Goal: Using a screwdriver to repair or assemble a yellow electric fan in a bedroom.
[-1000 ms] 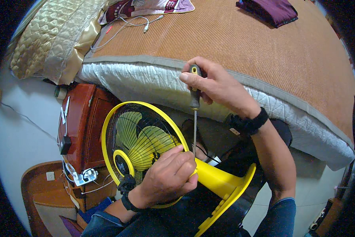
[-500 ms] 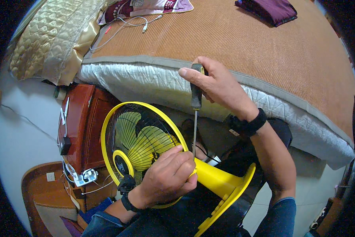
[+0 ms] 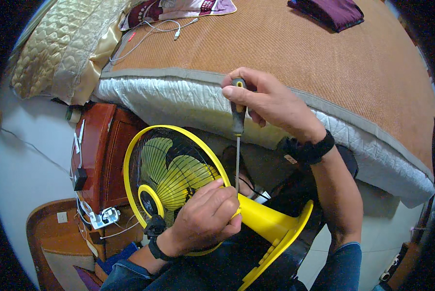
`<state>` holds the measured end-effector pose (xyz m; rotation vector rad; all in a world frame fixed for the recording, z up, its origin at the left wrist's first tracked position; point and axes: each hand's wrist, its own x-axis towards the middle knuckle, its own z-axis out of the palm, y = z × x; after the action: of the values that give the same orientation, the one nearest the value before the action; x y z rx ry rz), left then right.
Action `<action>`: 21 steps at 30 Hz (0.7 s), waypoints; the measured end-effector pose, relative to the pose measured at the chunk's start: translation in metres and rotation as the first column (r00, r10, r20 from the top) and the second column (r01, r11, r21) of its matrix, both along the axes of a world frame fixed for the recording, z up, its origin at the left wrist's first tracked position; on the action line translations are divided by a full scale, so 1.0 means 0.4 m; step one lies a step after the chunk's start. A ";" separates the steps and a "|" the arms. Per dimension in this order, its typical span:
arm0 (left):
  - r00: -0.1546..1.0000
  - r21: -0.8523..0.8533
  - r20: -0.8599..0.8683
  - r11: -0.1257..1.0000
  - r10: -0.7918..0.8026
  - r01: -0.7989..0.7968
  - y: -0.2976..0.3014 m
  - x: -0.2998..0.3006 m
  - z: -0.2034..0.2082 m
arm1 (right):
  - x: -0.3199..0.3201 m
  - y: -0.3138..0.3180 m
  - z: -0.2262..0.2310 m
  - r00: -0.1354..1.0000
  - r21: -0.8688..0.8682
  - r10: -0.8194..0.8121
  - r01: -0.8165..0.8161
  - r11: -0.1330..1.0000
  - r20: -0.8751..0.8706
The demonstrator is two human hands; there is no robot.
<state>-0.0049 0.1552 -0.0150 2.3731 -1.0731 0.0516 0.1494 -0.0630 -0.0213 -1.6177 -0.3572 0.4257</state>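
A yellow desk fan [image 3: 270, 218] with a black wire grille lies tilted across my lap, its base toward the lower right. My left hand [image 3: 207, 213] is wrapped round the fan's neck just behind the grille. In my right hand [image 3: 268, 99] is a screwdriver [image 3: 238, 116] with a grey-black and yellow handle, pinched near its top end. Its long metal shaft points down to the fan's neck beside my left fingers. Where the tip meets the fan, my left hand partly hides it.
Ahead is a bed with a woven brown mat [image 3: 275, 43] and a pale quilted side. A white cable [image 3: 154, 30] and folded purple cloth [image 3: 331, 14] lie on it. To the left stand a red-brown cabinet [image 3: 97, 150] and a white power strip [image 3: 104, 218].
My right fingers have shifted on the screwdriver handle, which has turned and leans slightly further left. The right wrist has moved a little to the right. Left hand and fan stay put.
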 end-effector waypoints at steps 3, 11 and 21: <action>1.000 0.001 -0.001 1.000 -0.002 0.002 -0.002 0.001 0.004 | 0.007 0.009 -0.002 0.997 -0.149 -0.039 0.049 0.988 0.070; 1.000 -0.006 0.004 1.000 -0.006 0.006 -0.001 0.001 0.002 | -0.005 0.012 -0.011 0.991 0.038 -0.109 0.106 0.994 0.074; 1.000 0.015 -0.009 1.000 0.006 -0.006 -0.001 0.003 0.006 | -0.030 0.033 -0.009 0.988 0.298 -0.154 0.147 0.943 -0.001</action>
<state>-0.0037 0.1548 -0.0126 2.3880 -1.0664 0.0353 0.1374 -0.0499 -0.0247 -1.3441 -0.2968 0.2243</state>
